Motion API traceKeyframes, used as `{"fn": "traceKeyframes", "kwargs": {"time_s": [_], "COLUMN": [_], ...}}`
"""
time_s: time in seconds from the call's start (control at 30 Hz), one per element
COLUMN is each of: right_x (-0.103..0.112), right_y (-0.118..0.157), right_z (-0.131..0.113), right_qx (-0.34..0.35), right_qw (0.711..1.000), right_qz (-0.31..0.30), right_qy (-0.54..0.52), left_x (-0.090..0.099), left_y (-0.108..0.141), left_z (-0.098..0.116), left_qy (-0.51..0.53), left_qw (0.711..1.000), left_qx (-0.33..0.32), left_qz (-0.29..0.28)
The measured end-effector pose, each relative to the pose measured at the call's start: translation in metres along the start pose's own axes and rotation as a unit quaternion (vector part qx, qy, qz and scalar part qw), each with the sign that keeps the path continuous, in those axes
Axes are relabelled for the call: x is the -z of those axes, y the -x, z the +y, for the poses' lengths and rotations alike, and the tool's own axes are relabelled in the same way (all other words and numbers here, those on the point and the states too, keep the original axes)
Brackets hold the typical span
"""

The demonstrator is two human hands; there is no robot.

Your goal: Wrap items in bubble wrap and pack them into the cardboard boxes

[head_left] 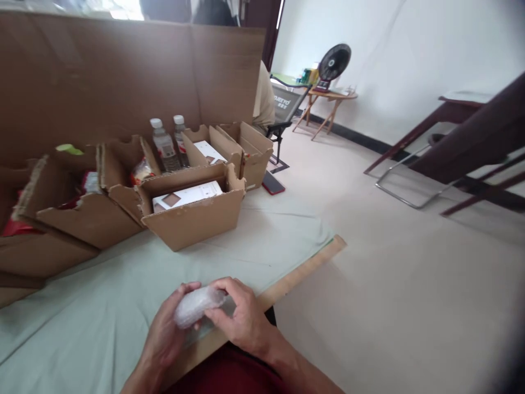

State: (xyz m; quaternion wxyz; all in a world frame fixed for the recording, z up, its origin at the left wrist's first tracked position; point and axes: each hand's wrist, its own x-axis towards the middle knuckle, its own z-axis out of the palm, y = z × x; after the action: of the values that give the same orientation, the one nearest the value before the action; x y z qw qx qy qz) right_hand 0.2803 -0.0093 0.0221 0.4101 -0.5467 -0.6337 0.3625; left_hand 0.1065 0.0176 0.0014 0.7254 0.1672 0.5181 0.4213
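Note:
A whitish, translucent wrapped bundle [197, 306], like bubble wrap, is held between both hands above the table's front edge. My left hand [166, 328] cups its left side, fingers wrapped round it. Thumb and fingers of my right hand [241, 317] pinch the bundle's right end. What the wrapping contains cannot be made out. Beyond the hands, a cardboard box [205, 219] with a white printed carton [187, 196] in it stands on the pale green cloth [123, 279].
Cardboard bins [86, 227] holding packets line the left and back. Two clear bottles [166, 148] with white caps stand behind. A dark phone-like object [273, 183] lies at the table's far end. A cardboard panel [135, 76] rises behind the bins. Wooden table edge [303, 271] runs diagonally.

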Motion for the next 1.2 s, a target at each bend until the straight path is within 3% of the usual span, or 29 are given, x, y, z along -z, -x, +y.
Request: {"fn": "traceKeyframes", "kwargs": {"time_s": [0.27, 0.37, 0.47, 0.53, 0.63, 0.7, 0.83, 0.93, 1.0, 1.2], "right_x": [0.016, 0.029, 0.062, 0.091, 0.130, 0.146, 0.151, 0.143, 0.140, 0.141], "right_y": [-0.014, -0.026, -0.046, -0.066, -0.110, -0.144, -0.202, -0.223, -0.230, -0.249], "right_z": [-0.010, -0.012, -0.021, -0.031, -0.046, -0.053, -0.053, -0.058, -0.067, -0.099], "right_qx": [0.019, 0.045, 0.058, 0.084, 0.144, 0.167, 0.124, 0.088, 0.072, 0.005], "right_qw": [0.997, 0.997, 0.998, 0.993, 0.959, 0.942, 0.923, 0.875, 0.857, 0.845], "right_qz": [-0.080, -0.066, -0.003, 0.085, 0.242, 0.277, 0.198, 0.127, 0.081, -0.056], "right_qy": [0.001, 0.012, -0.003, -0.021, 0.008, 0.086, 0.306, 0.459, 0.504, 0.533], "left_x": [0.000, 0.008, 0.018, 0.024, 0.027, 0.026, 0.023, 0.021, 0.018, 0.016], "left_y": [-0.005, -0.010, -0.017, -0.023, -0.029, -0.032, -0.033, -0.031, -0.029, -0.029], "left_z": [0.003, 0.005, 0.006, 0.007, 0.010, 0.011, 0.008, 0.002, -0.001, -0.005], "left_qy": [-0.071, -0.110, -0.118, -0.106, -0.108, -0.125, -0.183, -0.218, -0.227, -0.239], "left_qw": [0.994, 0.988, 0.985, 0.986, 0.987, 0.985, 0.975, 0.966, 0.961, 0.956], "left_qx": [-0.071, -0.103, -0.129, -0.130, -0.118, -0.115, -0.125, -0.140, -0.160, -0.170], "left_qz": [0.030, 0.024, 0.005, 0.006, 0.012, 0.005, -0.005, -0.001, 0.014, 0.026]}}
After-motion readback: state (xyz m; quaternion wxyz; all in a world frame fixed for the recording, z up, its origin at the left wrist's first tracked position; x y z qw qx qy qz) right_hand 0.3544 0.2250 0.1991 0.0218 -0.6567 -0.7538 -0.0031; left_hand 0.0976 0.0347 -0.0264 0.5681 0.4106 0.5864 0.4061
